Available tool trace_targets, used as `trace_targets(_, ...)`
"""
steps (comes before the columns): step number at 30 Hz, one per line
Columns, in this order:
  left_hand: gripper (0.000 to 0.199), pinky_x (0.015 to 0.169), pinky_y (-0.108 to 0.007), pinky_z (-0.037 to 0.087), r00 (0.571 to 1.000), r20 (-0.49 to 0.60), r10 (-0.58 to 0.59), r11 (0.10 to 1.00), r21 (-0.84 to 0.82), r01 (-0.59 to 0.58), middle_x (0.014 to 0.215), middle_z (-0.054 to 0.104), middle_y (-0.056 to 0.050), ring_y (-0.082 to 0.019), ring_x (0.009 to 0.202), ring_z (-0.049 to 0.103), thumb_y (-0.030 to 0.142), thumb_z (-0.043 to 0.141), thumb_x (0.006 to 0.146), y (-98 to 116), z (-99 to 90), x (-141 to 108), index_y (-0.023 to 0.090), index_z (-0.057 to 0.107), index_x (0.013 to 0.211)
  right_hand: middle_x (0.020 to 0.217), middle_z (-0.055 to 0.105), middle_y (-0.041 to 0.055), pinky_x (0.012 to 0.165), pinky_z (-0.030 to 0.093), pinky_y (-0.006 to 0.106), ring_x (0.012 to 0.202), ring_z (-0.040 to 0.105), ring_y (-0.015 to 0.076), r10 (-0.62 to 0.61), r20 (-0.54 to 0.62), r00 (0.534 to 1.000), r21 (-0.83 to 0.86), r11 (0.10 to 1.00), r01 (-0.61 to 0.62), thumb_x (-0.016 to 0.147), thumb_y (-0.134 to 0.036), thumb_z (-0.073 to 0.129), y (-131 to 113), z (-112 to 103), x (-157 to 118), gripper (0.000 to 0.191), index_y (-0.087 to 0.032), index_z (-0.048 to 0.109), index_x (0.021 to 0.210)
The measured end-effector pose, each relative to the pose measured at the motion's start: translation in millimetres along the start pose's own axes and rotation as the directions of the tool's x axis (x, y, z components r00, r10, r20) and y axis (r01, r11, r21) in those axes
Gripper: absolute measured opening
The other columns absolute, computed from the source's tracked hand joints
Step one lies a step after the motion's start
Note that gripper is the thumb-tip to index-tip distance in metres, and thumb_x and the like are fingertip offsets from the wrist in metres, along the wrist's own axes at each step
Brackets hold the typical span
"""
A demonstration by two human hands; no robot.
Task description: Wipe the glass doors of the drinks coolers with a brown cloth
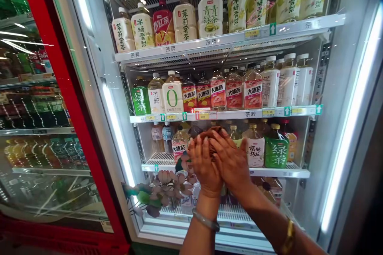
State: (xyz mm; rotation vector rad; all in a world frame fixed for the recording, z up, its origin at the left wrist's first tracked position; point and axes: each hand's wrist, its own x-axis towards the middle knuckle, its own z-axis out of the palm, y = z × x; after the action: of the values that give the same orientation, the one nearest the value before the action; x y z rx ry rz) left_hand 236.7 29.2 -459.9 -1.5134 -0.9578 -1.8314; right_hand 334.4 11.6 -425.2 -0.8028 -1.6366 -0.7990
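Both of my hands are raised close together before the third shelf of a lit drinks cooler. My left hand (206,163), with a pale bangle (206,221) at the wrist, and my right hand (233,158), wearing a gold band (289,236), cup a brown rounded thing (216,130). Most of it is hidden behind the fingers, so its kind does not show. Pinkish-grey flowers (172,185) with dark green leaves (144,198) hang left of my left wrist. Whether they join the brown thing cannot be seen.
Tea bottles line the upper shelf (230,36), the middle shelf (233,114) and the third shelf (278,173). A green-labelled bottle (275,147) stands right of my hands. At left is a red-framed cooler door (60,87). Light strips (353,123) run up the sides.
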Motion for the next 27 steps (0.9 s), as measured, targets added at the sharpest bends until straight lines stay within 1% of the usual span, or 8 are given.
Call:
trace_targets(4,0.056,0.133,-0.051,0.021,0.969,0.240,0.055,0.987,-0.161,-0.016,0.167,0.042,-0.010,-0.024,0.163,0.021,0.020,0.041,0.105,47,6.9,-8,0.021,0.039,0.161,0.151,0.060,0.0047,0.133,0.014,0.059,0.156,0.037,0.0206,0.132,-0.062,0.989,-0.033,0.990,-0.134,0.105,-0.021,0.046,36,-29,-27,0.042,-0.027,0.055,0.145)
trace_targets(8,0.060,0.135,-0.052,0.016,0.901,0.422,0.104,0.953,-0.302,0.032,0.171,0.035,-0.004,-0.023,0.163,0.019,0.022,0.033,0.104,72,5.7,-6,0.023,0.035,0.163,0.160,0.050,0.0033,0.133,0.014,0.060,0.158,0.032,0.0197,0.248,-0.178,0.952,0.044,0.969,-0.244,0.105,-0.020,0.045,53,-32,-50,0.051,-0.033,0.045,0.154)
trace_targets(12,0.060,0.135,-0.052,0.016,0.864,0.482,0.144,0.950,-0.311,0.015,0.173,0.031,-0.002,-0.024,0.164,0.016,0.037,0.025,0.107,72,0.4,-2,0.024,0.030,0.165,0.169,0.037,0.0053,0.132,0.017,0.063,0.162,0.022,0.0228,0.309,-0.162,0.937,0.114,0.949,-0.293,0.106,-0.021,0.036,47,-19,-68,0.059,-0.033,0.028,0.163)
trace_targets(15,0.067,0.135,-0.049,0.018,0.856,0.504,0.113,0.951,-0.303,0.053,0.172,0.032,-0.006,-0.023,0.163,0.019,0.050,0.011,0.108,70,-5.0,5,0.021,0.022,0.167,0.172,0.028,0.0090,0.127,0.016,0.073,0.163,0.017,0.0308,0.273,-0.130,0.953,0.093,0.961,-0.262,0.105,-0.022,0.038,39,-15,-73,0.062,-0.033,0.026,0.164)
trace_targets(18,0.073,0.134,-0.044,0.023,0.866,0.490,0.099,0.956,-0.289,0.055,0.171,0.033,-0.009,-0.021,0.162,0.022,0.054,0.001,0.106,68,-9.3,12,0.019,0.014,0.169,0.173,0.024,0.0129,0.123,0.012,0.080,0.163,0.014,0.0365,0.231,-0.100,0.968,0.008,0.973,-0.232,0.101,-0.022,0.048,40,-22,-71,0.066,-0.032,0.029,0.163)
trace_targets(21,0.068,0.135,-0.048,0.017,0.878,0.465,0.115,0.977,-0.215,-0.014,0.174,0.026,-0.008,-0.022,0.163,0.016,0.051,0.006,0.108,61,-10.1,15,0.022,0.013,0.169,0.169,0.035,0.0135,0.122,0.008,0.081,0.160,0.023,0.0382,0.220,-0.088,0.972,-0.061,0.972,-0.225,0.096,-0.024,0.060,52,-37,-61,0.066,-0.032,0.039,0.158)
trace_targets(24,0.063,0.135,-0.053,0.009,0.892,0.444,0.081,0.996,-0.066,-0.057,0.175,0.019,-0.008,-0.025,0.164,0.009,0.043,0.019,0.110,48,-6.6,14,0.023,0.011,0.169,0.165,0.040,0.0157,0.122,0.015,0.080,0.158,0.027,0.0403,0.325,-0.171,0.930,-0.051,0.940,-0.338,0.095,-0.029,0.064,62,-49,-44,0.065,-0.028,0.043,0.156)
trace_targets(27,0.065,0.134,-0.053,0.009,0.889,0.453,0.065,0.997,0.012,-0.079,0.175,0.019,-0.010,-0.025,0.164,0.008,0.038,0.028,0.110,38,-1.2,11,0.022,0.008,0.169,0.167,0.037,0.0177,0.122,0.021,0.078,0.160,0.023,0.0414,0.374,-0.221,0.901,-0.032,0.920,-0.390,0.095,-0.034,0.064,55,-45,-33,0.067,-0.025,0.041,0.158)
